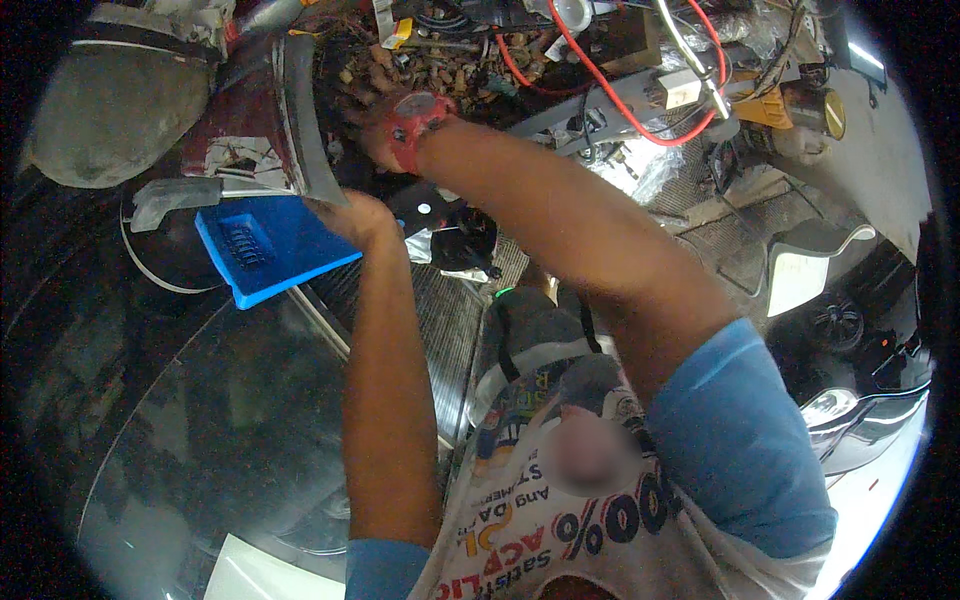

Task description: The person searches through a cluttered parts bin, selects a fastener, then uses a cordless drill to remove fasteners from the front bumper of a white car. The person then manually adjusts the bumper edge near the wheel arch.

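My left hand (pixel 356 220) is at the lower end of a curved dark red panel (pixel 245 105) with a grey edge. It seems to grip that edge, though its fingers are mostly hidden. Beneath the panel and left of this hand lies a blue plastic tray (pixel 290 265) with a slotted recess. My right hand (pixel 378 125), with a red watch (pixel 418 120) on the wrist, reaches across beyond the left. Its fingers are spread over a heap of dry leaves and small debris (pixel 440 75), and I see nothing held in them.
A large rounded grey piece (pixel 120 115) stands at the far left. Red cable (pixel 610 95) loops over clutter at the far right, near a yellow-lidded jar (pixel 834 113). A metal-framed chair (pixel 765 245) and a black car (pixel 870 425) are to the right. Dark glossy surface (pixel 230 420) spreads at near left.
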Demonstrator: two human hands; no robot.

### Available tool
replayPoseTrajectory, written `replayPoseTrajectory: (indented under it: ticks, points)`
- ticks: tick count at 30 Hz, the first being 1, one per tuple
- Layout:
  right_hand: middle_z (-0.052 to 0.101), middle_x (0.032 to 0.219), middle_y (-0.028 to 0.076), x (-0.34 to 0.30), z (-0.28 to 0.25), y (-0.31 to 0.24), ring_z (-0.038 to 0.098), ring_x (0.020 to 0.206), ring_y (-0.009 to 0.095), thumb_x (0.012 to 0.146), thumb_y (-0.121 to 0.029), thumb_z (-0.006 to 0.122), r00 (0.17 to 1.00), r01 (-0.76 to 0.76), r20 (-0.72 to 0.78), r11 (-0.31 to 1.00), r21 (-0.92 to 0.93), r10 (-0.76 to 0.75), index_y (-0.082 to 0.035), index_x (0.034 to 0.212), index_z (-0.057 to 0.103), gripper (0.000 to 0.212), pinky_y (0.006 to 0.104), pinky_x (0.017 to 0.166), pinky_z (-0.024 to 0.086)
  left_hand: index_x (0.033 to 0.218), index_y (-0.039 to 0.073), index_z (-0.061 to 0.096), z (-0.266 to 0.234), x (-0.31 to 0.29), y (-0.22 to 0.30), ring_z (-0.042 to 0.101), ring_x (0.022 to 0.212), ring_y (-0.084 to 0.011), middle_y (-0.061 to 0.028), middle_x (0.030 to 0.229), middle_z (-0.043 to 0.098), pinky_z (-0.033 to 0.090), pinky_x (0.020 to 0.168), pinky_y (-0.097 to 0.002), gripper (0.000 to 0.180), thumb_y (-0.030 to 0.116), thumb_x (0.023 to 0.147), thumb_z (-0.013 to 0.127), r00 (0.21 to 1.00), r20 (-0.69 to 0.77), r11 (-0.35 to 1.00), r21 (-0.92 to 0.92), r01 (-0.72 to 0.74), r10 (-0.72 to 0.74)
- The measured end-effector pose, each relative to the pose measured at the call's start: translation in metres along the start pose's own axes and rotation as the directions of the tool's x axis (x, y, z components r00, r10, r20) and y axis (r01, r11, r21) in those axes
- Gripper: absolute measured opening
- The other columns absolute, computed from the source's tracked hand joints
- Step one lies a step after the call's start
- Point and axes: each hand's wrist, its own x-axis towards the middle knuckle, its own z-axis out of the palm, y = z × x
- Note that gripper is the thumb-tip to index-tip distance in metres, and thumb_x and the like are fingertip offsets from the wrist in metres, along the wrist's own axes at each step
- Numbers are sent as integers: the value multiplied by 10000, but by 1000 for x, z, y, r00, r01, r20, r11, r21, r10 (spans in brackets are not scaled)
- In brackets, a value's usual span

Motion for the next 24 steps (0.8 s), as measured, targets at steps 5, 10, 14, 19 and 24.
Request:
replayPoseTrajectory:
  ticks: [5,10,14,19,24]
  points:
    - [564,1433,7,-40,-96,-67,529,1324,275,886,-285,620,793,609,594,206,-766,-138,-206,1341,603,462,535,1101,409,1404,-115,439,-2,-15,12,509,1331,-346,-259,1443,501,402,1145,-388,462,57,979,493,974,-138,975,157,-156,178]
    - [564,1449,-8,-52,-134,-62,529,1341,273,843,-293,696,658,726,606,162,-669,-446,-207,1268,680,434,547,1204,291,1425,-126,391,-10,-14,15,439,1389,-386,-298,1497,422,329,1201,-414,547,48,937,568,993,82,952,286,-109,89]
    - [666,1224,107,-79,-167,-75,614,1187,337,869,-319,701,782,613,558,506,-607,-278,-124,1108,724,309,519,1109,394,1453,-134,317,-21,-24,41,411,1391,-464,-363,1487,388,318,1206,-455,677,53,888,640,991,86,958,261,-120,100]
    - [690,1061,152,-134,-193,-79,635,1044,375,914,-312,665,803,584,257,621,-523,-538,-65,1059,718,291,491,971,474,1431,-134,327,-21,-28,30,439,1353,-507,-388,1450,407,362,1169,-497,648,51,889,629,971,-11,949,213,-232,240]
    - [680,1041,133,-185,-204,-80,609,1054,364,871,-254,731,882,357,-42,724,-590,-469,-66,1023,716,242,462,942,478,1386,-142,386,-24,-27,44,468,1322,-507,-377,1433,431,390,1143,-503,558,-5,883,584,984,-13,969,180,-171,176]
